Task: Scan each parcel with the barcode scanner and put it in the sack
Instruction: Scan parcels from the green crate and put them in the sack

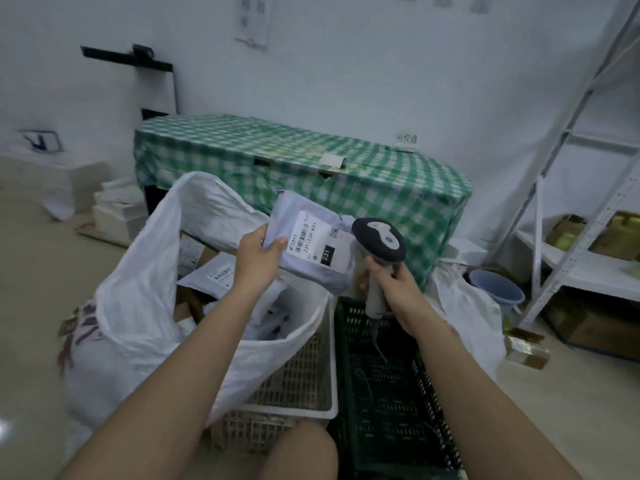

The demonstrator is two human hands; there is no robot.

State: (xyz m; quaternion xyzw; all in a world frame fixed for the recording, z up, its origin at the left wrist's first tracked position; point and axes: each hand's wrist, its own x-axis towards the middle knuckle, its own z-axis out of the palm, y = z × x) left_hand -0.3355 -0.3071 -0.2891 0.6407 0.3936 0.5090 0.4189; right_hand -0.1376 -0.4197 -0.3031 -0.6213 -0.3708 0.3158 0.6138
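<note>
Left hand: the left hand [258,256] grips a pale grey parcel [313,247] by its left edge, thumb on the front, and holds it up above the open sack.
Parcel: a soft mailer bag, tilted, its white shipping label [313,237] facing the camera with a barcode and the print "231-239 K01"; a black patch below reads "231".
Right hand: the right hand [394,285] is wrapped around the handle of a barcode scanner [379,242], held upright just to the right of the parcel, almost touching it.
Scanner: dark rounded head with a light grey top, pale handle, a cable hanging down from its base over the black crate.
Sack: a large white woven sack [138,306] stands open on the floor at the left, its mouth draped over the rim of a beige plastic crate [301,386]; more mailers lie inside it.
Black crate: a black lattice crate [391,393] sits just right of the beige one.
Background: a box covered in green-and-white checked cloth [346,174] against the wall; a white metal shelf rack [571,209] at the right; a blue bucket [497,287] beside it.
</note>
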